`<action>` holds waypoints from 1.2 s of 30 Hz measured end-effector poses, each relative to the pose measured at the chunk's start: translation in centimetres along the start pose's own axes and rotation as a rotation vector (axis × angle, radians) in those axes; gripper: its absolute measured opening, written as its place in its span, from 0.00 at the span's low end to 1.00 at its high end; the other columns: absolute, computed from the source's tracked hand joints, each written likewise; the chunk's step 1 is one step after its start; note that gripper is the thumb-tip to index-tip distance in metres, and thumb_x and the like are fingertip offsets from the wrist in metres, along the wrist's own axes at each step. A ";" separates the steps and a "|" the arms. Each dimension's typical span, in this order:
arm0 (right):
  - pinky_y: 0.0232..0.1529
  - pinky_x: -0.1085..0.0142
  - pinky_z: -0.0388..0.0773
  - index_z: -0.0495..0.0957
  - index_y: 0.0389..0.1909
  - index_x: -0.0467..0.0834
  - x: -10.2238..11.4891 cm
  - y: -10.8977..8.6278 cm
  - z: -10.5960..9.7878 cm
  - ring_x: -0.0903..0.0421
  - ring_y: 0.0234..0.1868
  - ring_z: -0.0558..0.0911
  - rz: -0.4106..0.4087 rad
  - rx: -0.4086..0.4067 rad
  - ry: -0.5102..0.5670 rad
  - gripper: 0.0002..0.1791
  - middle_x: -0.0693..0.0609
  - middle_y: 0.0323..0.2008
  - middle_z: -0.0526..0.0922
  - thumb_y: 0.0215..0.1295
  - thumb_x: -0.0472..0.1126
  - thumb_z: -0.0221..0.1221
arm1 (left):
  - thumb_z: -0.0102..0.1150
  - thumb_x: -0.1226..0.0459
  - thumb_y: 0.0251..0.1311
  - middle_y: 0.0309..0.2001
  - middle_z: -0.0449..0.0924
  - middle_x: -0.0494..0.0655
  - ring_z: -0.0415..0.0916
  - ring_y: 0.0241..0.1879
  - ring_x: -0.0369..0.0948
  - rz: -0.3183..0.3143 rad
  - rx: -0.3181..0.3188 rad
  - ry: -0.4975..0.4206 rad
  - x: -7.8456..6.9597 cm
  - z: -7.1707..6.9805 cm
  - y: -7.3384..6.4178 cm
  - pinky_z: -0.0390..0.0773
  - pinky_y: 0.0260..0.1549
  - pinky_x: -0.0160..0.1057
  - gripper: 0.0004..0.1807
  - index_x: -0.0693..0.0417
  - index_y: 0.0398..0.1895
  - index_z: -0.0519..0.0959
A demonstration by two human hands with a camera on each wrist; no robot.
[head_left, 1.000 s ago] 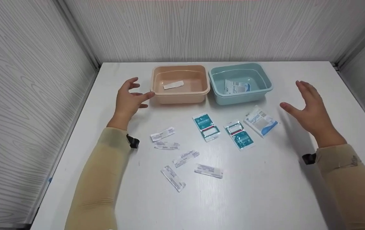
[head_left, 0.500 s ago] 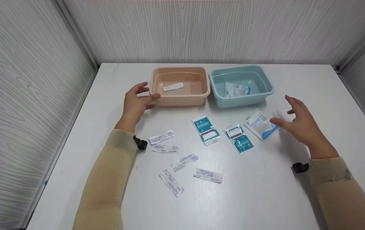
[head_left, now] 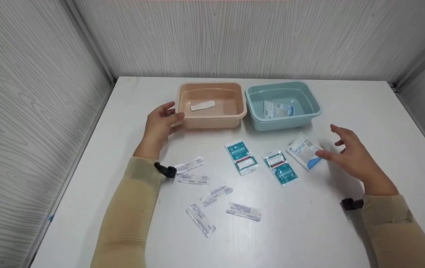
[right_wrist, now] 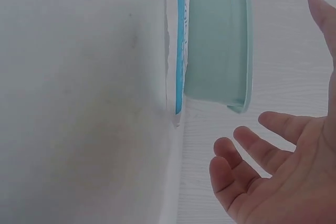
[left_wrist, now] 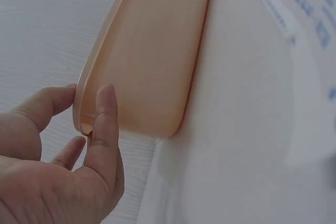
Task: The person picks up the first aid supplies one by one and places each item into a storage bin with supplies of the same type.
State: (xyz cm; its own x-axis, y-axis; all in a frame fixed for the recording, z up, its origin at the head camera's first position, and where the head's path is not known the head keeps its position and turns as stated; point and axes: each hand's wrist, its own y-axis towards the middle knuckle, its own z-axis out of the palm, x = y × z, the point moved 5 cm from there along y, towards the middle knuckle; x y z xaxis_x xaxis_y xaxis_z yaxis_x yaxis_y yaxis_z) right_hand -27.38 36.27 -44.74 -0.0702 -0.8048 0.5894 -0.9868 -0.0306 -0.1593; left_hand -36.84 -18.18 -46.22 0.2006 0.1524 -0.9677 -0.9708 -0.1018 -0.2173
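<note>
Several digits of the left hand (head_left: pixel 156 128) are pinching the near left corner of the peach tub (head_left: pixel 212 123), thumb and fingers bearing on opposite sides of its rim. That grip is probably steadying the tub, the rim offering an easy edge to hold. The peach tub is standing upright toward the back of the table (head_left: pixel 301 238), holding one white strip (head_left: pixel 202 106) flat on its floor.

In front, five paper strips (head_left: pixel 216 195) are lying scattered at different angles, seemingly in no set order. Two teal packets (head_left: pixel 241 158) are lying to their right, well apart from the left hand.

The blue tub (head_left: pixel 286 123) is standing just beside the peach one, perhaps paired so both are within reach; whether their rims are touching is hard to tell. It is holding one blue-and-white packet (head_left: pixel 278 109), resting on its floor.

Before its near right corner, the Surgical packet (head_left: pixel 303 149) is lying flat on the table. The right hand (head_left: pixel 350 160) is hovering beside it, thumb and fingers spread apart and gripping nothing; the thumb is overlapping the packet's edge from above, while the right wrist view is showing a gap.
</note>
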 end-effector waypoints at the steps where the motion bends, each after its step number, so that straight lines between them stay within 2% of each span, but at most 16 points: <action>1: 0.59 0.36 0.77 0.43 0.85 0.56 -0.1 0.1 0.3 0.34 0.71 0.63 0.007 0.010 -0.009 0.62 0.40 0.83 0.48 0.59 0.71 0.67 | 0.72 0.68 0.62 0.63 0.71 0.52 0.79 0.57 0.45 -0.009 0.004 -0.028 0.1 0.0 0.0 0.87 0.53 0.42 0.35 0.47 0.73 0.72; 4: 0.58 0.37 0.78 0.45 0.85 0.54 -0.4 0.3 0.8 0.34 0.70 0.63 0.024 0.039 -0.033 0.62 0.38 0.81 0.50 0.58 0.72 0.67 | 0.68 0.72 0.64 0.63 0.71 0.52 0.79 0.56 0.45 -0.027 0.017 -0.106 0.1 -0.1 -0.1 0.86 0.54 0.43 0.34 0.50 0.73 0.71; 9: 0.62 0.31 0.74 0.45 0.85 0.52 -1.1 0.2 1.2 0.31 0.71 0.62 0.030 0.075 -0.068 0.65 0.33 0.81 0.46 0.55 0.75 0.67 | 0.67 0.74 0.63 0.63 0.71 0.53 0.77 0.62 0.53 -0.034 0.020 -0.183 0.0 0.2 0.1 0.86 0.55 0.43 0.33 0.55 0.72 0.72; 12: 0.66 0.28 0.68 0.45 0.85 0.50 -1.4 0.3 1.6 0.29 0.71 0.63 0.032 0.104 -0.099 0.69 0.29 0.81 0.43 0.52 0.78 0.66 | 0.68 0.74 0.63 0.64 0.71 0.55 0.76 0.66 0.55 -0.033 0.029 -0.183 -0.1 0.3 0.2 0.86 0.55 0.42 0.33 0.56 0.72 0.72; 15: 0.68 0.28 0.66 0.47 0.84 0.45 -1.2 0.5 2.0 0.28 0.71 0.64 0.021 0.118 -0.140 0.71 0.28 0.79 0.46 0.49 0.80 0.66 | 0.67 0.74 0.64 0.64 0.71 0.56 0.75 0.66 0.56 -0.042 0.040 -0.167 -0.2 0.0 0.1 0.86 0.55 0.42 0.32 0.57 0.72 0.72; 21: 0.69 0.27 0.62 0.54 0.81 0.38 -0.2 1.2 2.4 0.23 0.73 0.57 0.001 0.124 -0.224 0.71 0.25 0.76 0.53 0.48 0.79 0.68 | 0.66 0.75 0.63 0.61 0.71 0.54 0.78 0.60 0.51 -0.047 0.020 -0.136 -0.6 -0.8 0.0 0.86 0.54 0.42 0.31 0.57 0.71 0.73; 28: 0.68 0.28 0.65 0.56 0.80 0.36 0.7 1.8 2.3 0.25 0.71 0.59 0.008 0.135 -0.261 0.65 0.25 0.75 0.55 0.54 0.75 0.67 | 0.66 0.74 0.64 0.65 0.70 0.54 0.79 0.60 0.50 -0.047 0.006 -0.093 -1.2 -1.0 0.2 0.87 0.52 0.40 0.32 0.56 0.72 0.72; 33: 0.68 0.28 0.64 0.57 0.79 0.33 1.2 1.7 2.8 0.25 0.71 0.60 0.028 0.144 -0.291 0.72 0.25 0.75 0.54 0.46 0.81 0.68 | 0.67 0.74 0.63 0.65 0.71 0.55 0.78 0.64 0.53 -0.042 0.001 -0.091 -1.0 -1.2 -0.1 0.86 0.53 0.41 0.33 0.56 0.72 0.72; 36: 0.68 0.28 0.65 0.58 0.77 0.32 1.3 1.7 2.9 0.26 0.70 0.61 0.030 0.139 -0.297 0.73 0.25 0.74 0.56 0.44 0.80 0.70 | 0.66 0.75 0.63 0.65 0.70 0.56 0.76 0.66 0.56 -0.036 0.000 -0.108 -0.8 -1.5 -0.2 0.86 0.53 0.41 0.32 0.57 0.72 0.72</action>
State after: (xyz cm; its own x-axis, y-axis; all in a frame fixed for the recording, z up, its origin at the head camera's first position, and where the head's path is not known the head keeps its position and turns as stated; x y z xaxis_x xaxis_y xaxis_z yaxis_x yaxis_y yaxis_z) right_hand -28.67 33.46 -46.58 -0.0328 -0.9435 0.3296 -0.9540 -0.0688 -0.2917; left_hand -36.64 -19.73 -45.64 0.2202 0.2610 -0.9399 -0.9631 -0.0946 -0.2520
